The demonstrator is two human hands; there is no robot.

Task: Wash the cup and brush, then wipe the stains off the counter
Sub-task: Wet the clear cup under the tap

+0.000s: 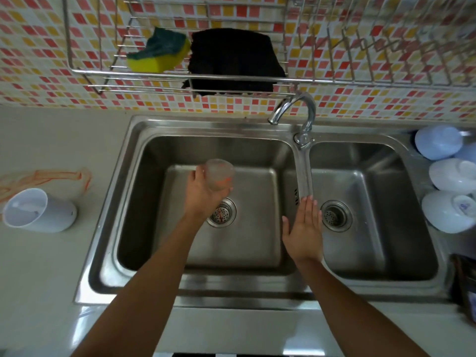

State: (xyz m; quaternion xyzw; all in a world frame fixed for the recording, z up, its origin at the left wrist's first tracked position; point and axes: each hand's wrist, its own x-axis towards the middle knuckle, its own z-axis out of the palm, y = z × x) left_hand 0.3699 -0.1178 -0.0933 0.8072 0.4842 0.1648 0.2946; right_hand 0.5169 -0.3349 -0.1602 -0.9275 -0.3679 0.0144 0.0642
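Note:
My left hand [202, 191] is shut on a clear cup [220, 173] with orange marks, held over the left basin of the steel sink [134, 140]. Open and flat, my right hand [305, 228] hovers above the divider between the two basins with its fingers together and nothing in it. Orange stains [51, 176] streak the grey counter to the left of the sink. No brush is visible. On the wire rack [154, 78] above the sink lie a yellow-green sponge [157, 55] and a black cloth [231, 57].
The faucet [296, 106] curves over the back of the left basin with no water running. A white cup [36, 211] lies on its side on the left counter. Several upturned white and blue bowls [448, 176] crowd the right counter. A dark packet [466, 287] sits at the far right.

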